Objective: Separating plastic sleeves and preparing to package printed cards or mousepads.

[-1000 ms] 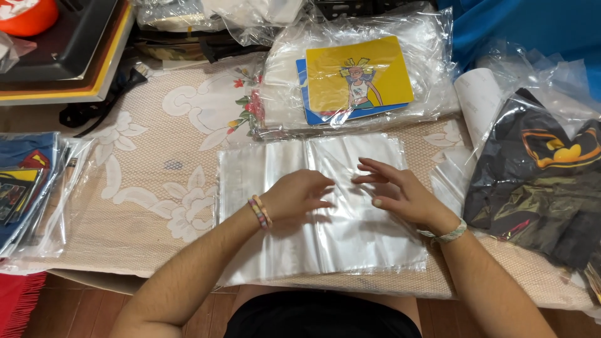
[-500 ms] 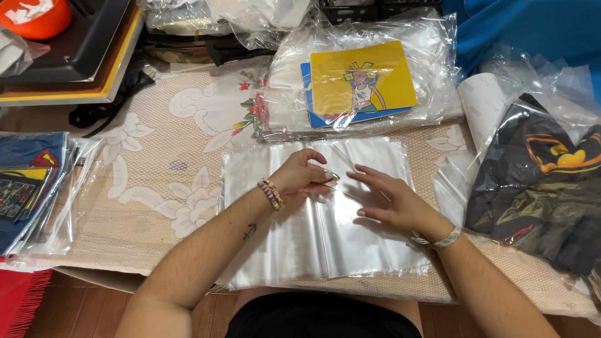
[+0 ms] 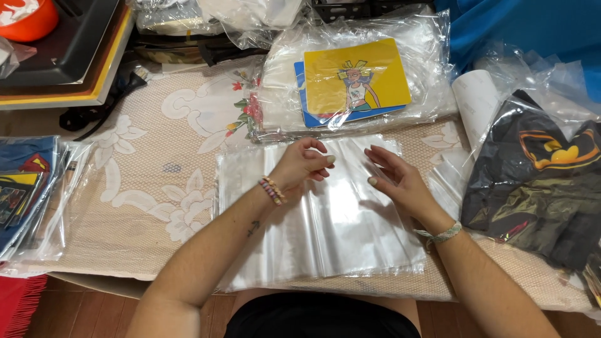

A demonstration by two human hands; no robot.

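Head view, from the left edge across: a stack of bagged blue garments (image 3: pixel 25 188) lies at the table's left side, on a cream lace tablecloth (image 3: pixel 144 181) with a floral pattern. Above it, at the top left corner, sits a dark flat machine (image 3: pixel 62 50) with an orange bowl (image 3: pixel 25 15) on it, and a black cable (image 3: pixel 103 103) trails from it onto the cloth.

Near the middle, a pile of clear plastic bags (image 3: pixel 325 231) lies flat on the table in front of the person, its near edge close to the table's edge. The left hand (image 3: pixel 300 166), with a beaded bracelet at the wrist, rests on the upper part of the pile; its fingers (image 3: pixel 316 159) are curled together and appear to pinch the top sheet near the pile's far edge, though the thin film makes the grip hard to confirm. Just beside it, the right hand (image 3: pixel 394 178) hovers over or lightly touches the same pile, fingers (image 3: pixel 375 166) spread apart and holding nothing, a woven band on its wrist.

Beyond the hands lies a heap of clear bags holding a yellow printed card (image 3: pixel 357 78) over a blue one. Farther right, a white paper roll (image 3: pixel 479 103) and a bagged black garment (image 3: pixel 538 181) with an orange and yellow print lie at the table's right side.
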